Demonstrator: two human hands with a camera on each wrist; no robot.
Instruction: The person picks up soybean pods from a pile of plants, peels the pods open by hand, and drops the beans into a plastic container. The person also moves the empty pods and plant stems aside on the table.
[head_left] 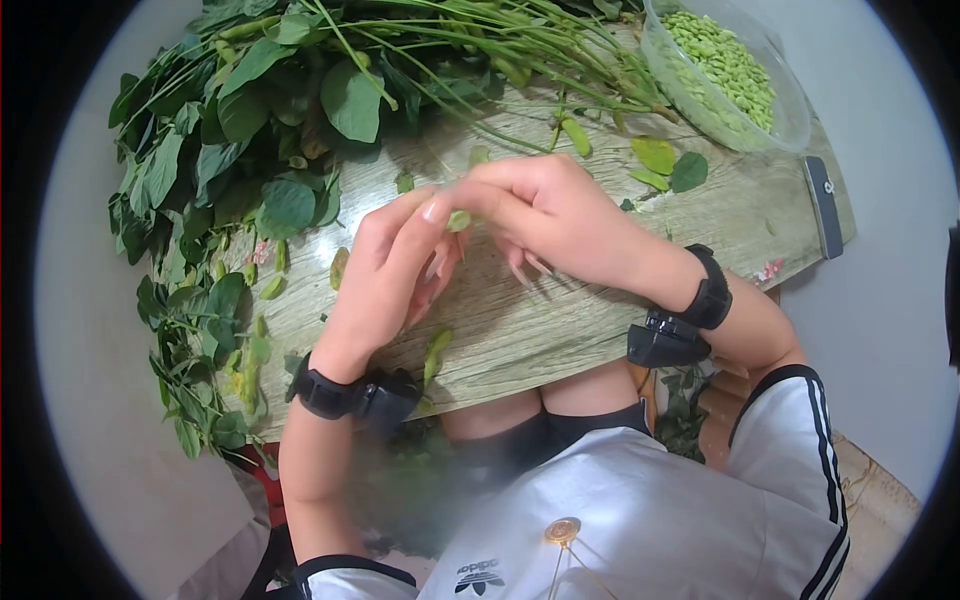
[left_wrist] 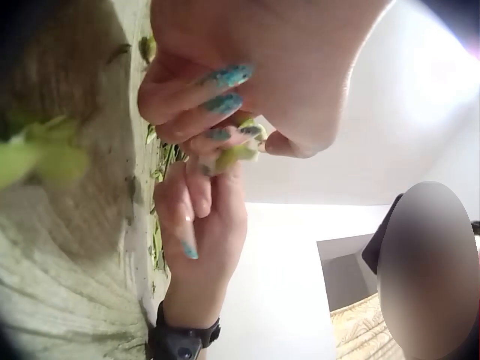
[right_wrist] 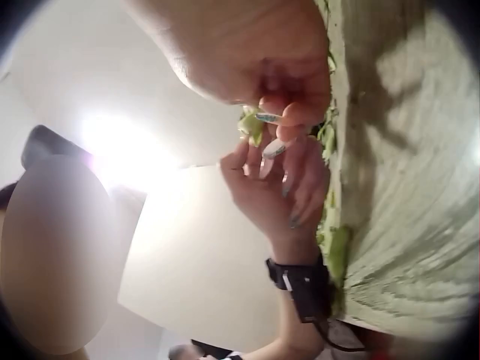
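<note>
Both hands meet over the table around a small green soybean pod (head_left: pixel 458 221). My left hand (head_left: pixel 392 262) pinches it between thumb and fingers, and part of the pod is covered by them. From the other side, my right hand (head_left: pixel 560 215) also grips the pod, its thumb and index fingertip right against the left fingertips. In the left wrist view the pod (left_wrist: pixel 238 155) looks split, with pale green showing among the painted nails. The right wrist view has the pod (right_wrist: pixel 251 126) sticking out between the fingers of both hands.
Leafy soybean stems (head_left: pixel 350 100) heap along the table's back and left side. A clear plastic tub (head_left: pixel 797 115) of shelled green beans (head_left: pixel 722 65) stands at the back right, near a dark phone-like object (head_left: pixel 824 205). Loose pods (head_left: pixel 437 352) and leaves lie on the wood-patterned table (head_left: pixel 560 330).
</note>
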